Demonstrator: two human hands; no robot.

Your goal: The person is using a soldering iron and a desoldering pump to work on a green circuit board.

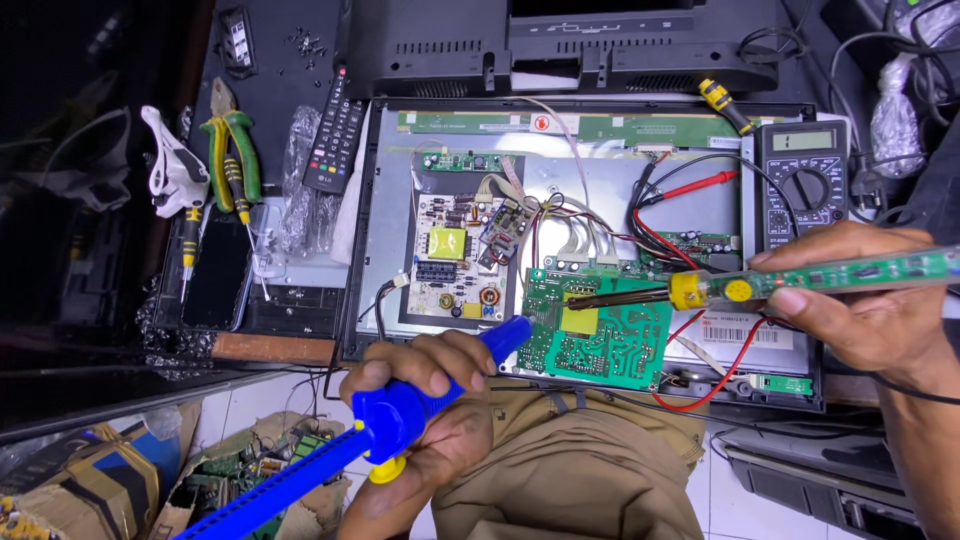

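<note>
My left hand [420, 400] grips a blue desoldering pump [395, 415] with a yellow button; its tip points at the lower left edge of a green circuit board [610, 345]. My right hand [855, 300] holds a soldering iron [760, 285] with a clear green handle and yellow collar. The iron's dark tip rests over the green board near a yellow patch. The board lies in the opened back of a flat television [590, 160], beside a white power board [455, 255] with a yellow transformer.
A digital multimeter [805, 180] with red and black leads sits at the right. A remote control [335, 130], green-handled pliers [235, 150], a screwdriver [190, 240] and a phone [215, 270] lie at the left. The television's black back cover [560, 45] stands behind. Scrap boards fill a box [230, 480] below.
</note>
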